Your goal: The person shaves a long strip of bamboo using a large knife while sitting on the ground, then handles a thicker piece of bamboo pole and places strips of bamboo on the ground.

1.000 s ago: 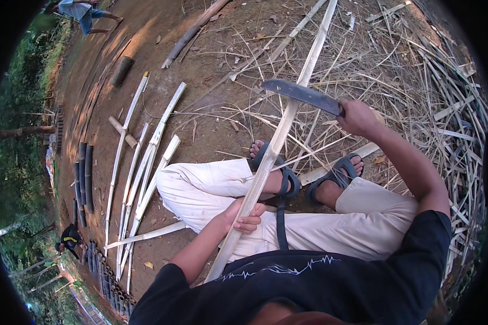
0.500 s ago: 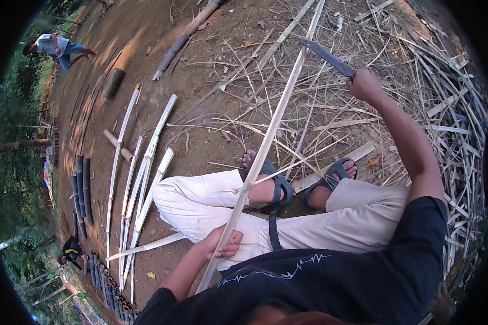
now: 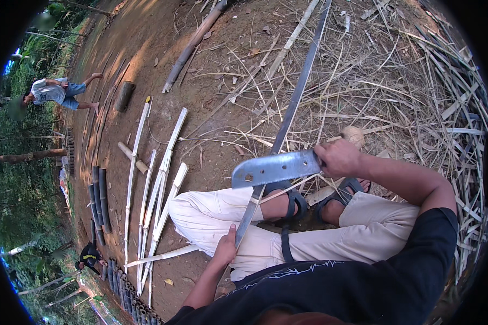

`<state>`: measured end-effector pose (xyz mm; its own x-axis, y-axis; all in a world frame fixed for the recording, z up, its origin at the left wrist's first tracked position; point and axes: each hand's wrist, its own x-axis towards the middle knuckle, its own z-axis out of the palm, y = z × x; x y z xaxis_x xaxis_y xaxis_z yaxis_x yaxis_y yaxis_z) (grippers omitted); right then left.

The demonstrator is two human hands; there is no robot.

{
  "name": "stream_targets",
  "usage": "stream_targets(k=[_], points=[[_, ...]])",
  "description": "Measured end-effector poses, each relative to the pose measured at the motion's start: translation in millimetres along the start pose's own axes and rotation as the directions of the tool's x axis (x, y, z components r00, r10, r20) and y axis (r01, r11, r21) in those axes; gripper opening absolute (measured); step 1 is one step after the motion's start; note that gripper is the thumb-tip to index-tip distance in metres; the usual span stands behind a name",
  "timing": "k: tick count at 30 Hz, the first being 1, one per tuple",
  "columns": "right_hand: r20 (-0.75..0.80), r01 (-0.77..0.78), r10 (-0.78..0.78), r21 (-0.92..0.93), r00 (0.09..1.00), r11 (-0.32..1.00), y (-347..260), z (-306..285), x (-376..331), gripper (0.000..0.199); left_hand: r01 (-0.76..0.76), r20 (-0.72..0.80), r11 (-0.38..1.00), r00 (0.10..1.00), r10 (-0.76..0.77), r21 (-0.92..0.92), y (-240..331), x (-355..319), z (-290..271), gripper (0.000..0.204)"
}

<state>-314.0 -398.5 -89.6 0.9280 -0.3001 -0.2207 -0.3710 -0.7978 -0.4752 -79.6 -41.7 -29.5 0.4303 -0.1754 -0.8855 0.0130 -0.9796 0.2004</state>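
Strip of split bamboo, long, flat and narrow point(image 3: 291, 111), has been turned over: its dark face is now up where the pale face showed earlier. The broad, silvery steel blade with holes point(image 3: 276, 169) has moved from the strip's far portion to its near portion, so the dark face is presumably the one now being worked. Right hand point(image 3: 339, 157): closed around the blade's handle. Left hand point(image 3: 226, 248): holding the strip's near portion over the cream trousers point(image 3: 206, 208), thumb visible, fingers hidden. Strip's long axis: away from the lap, far end inclined rightward. Blade: crosswise above it, tip leftward; contact cannot be confirmed.
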Motion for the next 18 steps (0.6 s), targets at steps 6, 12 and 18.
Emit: stream_targets(k=[6,12,18], points=[[-0.220,-0.462,0.469,0.087,0.855,0.883,106,-43,14,0.025,-0.006,0.115,0.999,0.993,0.010,-0.040,-1,13,5,0.078],[-0.083,-0.218,0.217,-0.011,0.973,0.976,45,-29,11,0.029,0.032,0.239,0.990,0.971,0.001,-0.137,-13,-6,-12,0.074],[-0.289,-0.579,0.582,0.105,0.760,0.809,161,-62,13,0.029,0.060,0.006,0.995,0.998,-0.061,0.083,-54,-20,-29,0.079]])
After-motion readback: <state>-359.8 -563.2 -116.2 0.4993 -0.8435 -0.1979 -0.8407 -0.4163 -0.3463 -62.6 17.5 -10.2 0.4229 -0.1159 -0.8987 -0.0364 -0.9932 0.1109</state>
